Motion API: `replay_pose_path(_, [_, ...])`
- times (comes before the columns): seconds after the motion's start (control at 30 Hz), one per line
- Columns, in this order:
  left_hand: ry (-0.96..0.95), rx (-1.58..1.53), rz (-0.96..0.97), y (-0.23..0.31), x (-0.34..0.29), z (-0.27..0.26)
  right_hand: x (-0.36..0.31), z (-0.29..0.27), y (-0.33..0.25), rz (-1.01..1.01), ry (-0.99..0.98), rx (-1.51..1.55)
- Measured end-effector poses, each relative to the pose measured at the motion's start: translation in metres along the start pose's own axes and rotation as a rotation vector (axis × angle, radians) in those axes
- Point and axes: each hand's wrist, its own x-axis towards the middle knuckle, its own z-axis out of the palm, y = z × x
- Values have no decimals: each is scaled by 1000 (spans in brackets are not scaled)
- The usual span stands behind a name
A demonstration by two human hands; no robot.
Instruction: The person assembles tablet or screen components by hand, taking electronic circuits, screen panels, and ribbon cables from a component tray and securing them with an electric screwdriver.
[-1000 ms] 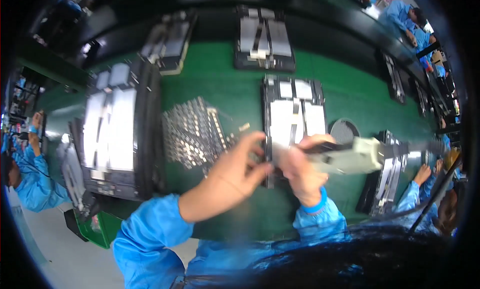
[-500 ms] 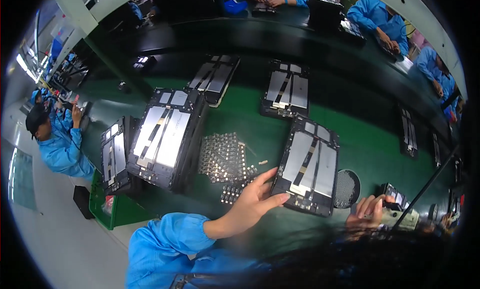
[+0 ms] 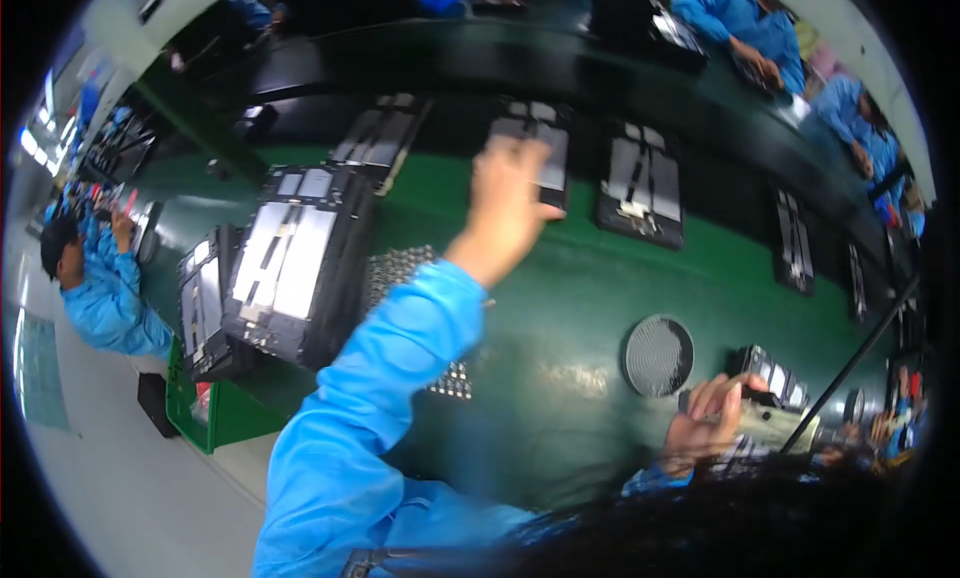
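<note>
Left hand (image 3: 508, 203) over a silver-panelled device (image 3: 557, 156)

The device lay at the green workbench's (image 3: 540, 308) far edge, the blurred hand spread across it, thumb by its near right corner; whether it gripped, one could not tell. Toward the near right corner, the right hand (image 3: 705, 418) was curled round a pale-green tool (image 3: 778, 421), near a round dish (image 3: 688, 363). A stack of similar devices (image 3: 290, 263) stood toward the left edge
</note>
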Motion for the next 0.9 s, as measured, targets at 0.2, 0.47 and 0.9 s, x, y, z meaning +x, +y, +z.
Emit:
replay_pose_path(0.2, [-40,-102,-144,-112,-12,-24,24,-12,8,131,-175,203])
replay_pose_path(0.47, [-171,-1429,-862,-104,-6,-16,26,-16,33,72,-141,-16])
replay_pose_path(0.9, [-172,-1107,-1025,67,-208,-91,25,-27,41,80,-127,-107])
